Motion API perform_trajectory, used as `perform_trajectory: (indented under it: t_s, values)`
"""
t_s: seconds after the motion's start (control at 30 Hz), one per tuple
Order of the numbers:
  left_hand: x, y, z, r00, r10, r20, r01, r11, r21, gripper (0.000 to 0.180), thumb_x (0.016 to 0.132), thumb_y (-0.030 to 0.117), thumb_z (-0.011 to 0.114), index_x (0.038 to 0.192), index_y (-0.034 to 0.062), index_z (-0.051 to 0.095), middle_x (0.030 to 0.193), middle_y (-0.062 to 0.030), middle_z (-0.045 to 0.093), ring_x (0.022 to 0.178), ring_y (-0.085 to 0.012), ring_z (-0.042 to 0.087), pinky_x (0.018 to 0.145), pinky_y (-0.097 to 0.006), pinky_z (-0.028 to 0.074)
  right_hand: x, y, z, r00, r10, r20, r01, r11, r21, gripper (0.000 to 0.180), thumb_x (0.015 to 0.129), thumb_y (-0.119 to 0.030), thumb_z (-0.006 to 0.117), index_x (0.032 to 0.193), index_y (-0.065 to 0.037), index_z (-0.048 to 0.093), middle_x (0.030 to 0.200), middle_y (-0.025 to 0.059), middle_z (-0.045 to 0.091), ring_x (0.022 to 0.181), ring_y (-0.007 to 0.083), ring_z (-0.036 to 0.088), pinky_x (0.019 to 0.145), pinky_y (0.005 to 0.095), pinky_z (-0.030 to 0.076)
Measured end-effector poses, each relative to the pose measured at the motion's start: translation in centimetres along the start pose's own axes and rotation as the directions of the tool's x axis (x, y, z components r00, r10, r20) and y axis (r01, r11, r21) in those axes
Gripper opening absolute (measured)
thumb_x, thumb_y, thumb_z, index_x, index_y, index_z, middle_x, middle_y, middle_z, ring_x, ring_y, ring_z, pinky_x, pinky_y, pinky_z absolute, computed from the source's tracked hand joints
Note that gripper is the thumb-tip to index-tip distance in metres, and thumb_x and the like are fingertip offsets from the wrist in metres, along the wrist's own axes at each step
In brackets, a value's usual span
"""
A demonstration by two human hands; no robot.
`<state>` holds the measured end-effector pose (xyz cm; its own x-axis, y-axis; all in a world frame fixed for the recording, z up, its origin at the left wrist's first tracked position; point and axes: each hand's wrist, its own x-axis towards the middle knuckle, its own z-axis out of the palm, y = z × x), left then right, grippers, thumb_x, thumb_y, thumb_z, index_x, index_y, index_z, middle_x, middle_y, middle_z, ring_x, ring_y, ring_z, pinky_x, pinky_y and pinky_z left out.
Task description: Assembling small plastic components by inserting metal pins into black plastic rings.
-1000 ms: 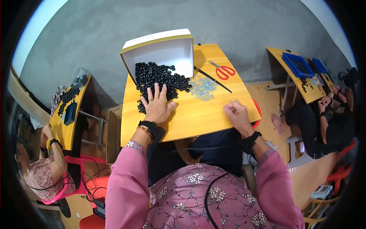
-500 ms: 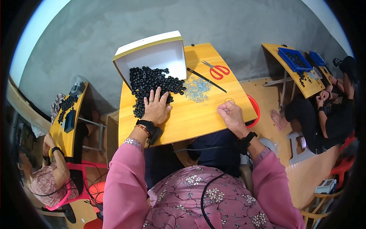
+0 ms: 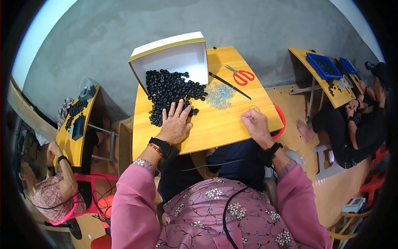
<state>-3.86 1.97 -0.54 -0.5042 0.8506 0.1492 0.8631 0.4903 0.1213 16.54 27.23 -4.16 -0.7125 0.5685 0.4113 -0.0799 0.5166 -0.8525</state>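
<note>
My left hand (image 3: pixel 174 128) lies with fingers spread at the near edge of a heap of small black rings (image 3: pixel 168 89), its fingertips touching the closest ones. The heap spills out of a white box with gold edging (image 3: pixel 174 56), tipped on its side. My right hand (image 3: pixel 256 125), over the table's right front part, pinches thumb and fingers together on a thin yellow loop (image 3: pixel 254 107). Beyond it lie a spread of tiny clear bluish pieces (image 3: pixel 219 95), a black stick (image 3: pixel 230 86) and red-handled scissors (image 3: pixel 242 76).
The yellow wooden table (image 3: pixel 207 128) stands before a grey wall. A red basin (image 3: pixel 280 120) is below its right edge. A person at a table (image 3: pixel 66 145) sits left; another sits right by a table with blue trays (image 3: pixel 323 66). A dark cable (image 3: pixel 211 164) crosses my lap.
The view has shifted slightly. My left hand has drawn back a little toward me across the heap's near edge. My right hand keeps its pinch in nearly the same place.
</note>
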Motion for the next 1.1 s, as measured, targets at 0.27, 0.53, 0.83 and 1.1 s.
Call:
perform_trajectory:
  t_s: [0.27, 0.53, 0.83, 1.1]
  values:
    - [0.6, -2.2, -1.1, 0.903, -0.177, -0.392, 0.048, 0.947, -0.316, 0.042, 0.080, -0.002, 0.064, 0.121, 0.0093, 0.062, 0.124, -0.0132, 0.060, 0.117, -0.0331, 0.054, 0.101, -0.046, 0.038, 0.0, 0.1, 0.0, 1.000, -0.005, 0.006, 0.005, 1.000, -0.020, 0.007, 0.085, 0.002, 0.069, 0.084, 0.003, 0.062, 0.084, 0.0087, 0.058, 0.071, 0.0150, 0.063, 0.065, 0.0256, 0.051]
    - [0.9, 0.1, -1.6, 0.959, -0.112, -0.260, 0.049, 0.971, -0.235, 0.014, 0.073, 0.008, 0.075, 0.087, 0.0118, 0.070, 0.084, -0.0061, 0.063, 0.090, -0.0287, 0.057, 0.083, -0.041, 0.041, 0.0, 0.4, -0.1, 1.000, 0.027, -0.002, -0.027, 1.000, -0.008, 0.007, 0.085, 0.001, 0.069, 0.084, 0.003, 0.063, 0.084, 0.0088, 0.058, 0.072, 0.0152, 0.063, 0.065, 0.0259, 0.051]
    - [1.0, 0.5, -0.9, 0.951, -0.020, -0.308, -0.009, 0.996, -0.092, 0.020, 0.073, 0.005, 0.072, 0.091, 0.0114, 0.068, 0.092, -0.0075, 0.061, 0.094, -0.0293, 0.055, 0.084, -0.042, 0.039, 0.2, 0.4, -0.2, 0.998, 0.057, -0.020, -0.056, 0.998, 0.031, 0.007, 0.085, 0.000, 0.069, 0.085, 0.003, 0.063, 0.086, 0.0090, 0.060, 0.074, 0.0144, 0.064, 0.068, 0.0258, 0.052]
    - [-1.6, 3.2, -6.1, 0.837, -0.236, -0.495, -0.188, 0.725, -0.663, 0.017, 0.083, -0.002, 0.066, 0.099, 0.0028, 0.062, 0.091, -0.0072, 0.065, 0.081, -0.0187, 0.062, 0.077, -0.032, 0.050, 0.8, -0.3, -1.2, 0.968, 0.237, 0.083, -0.251, 0.908, 0.336, 0.008, 0.091, -0.002, 0.065, 0.097, 0.002, 0.062, 0.087, 0.0065, 0.068, 0.075, 0.0113, 0.067, 0.065, 0.0224, 0.054]
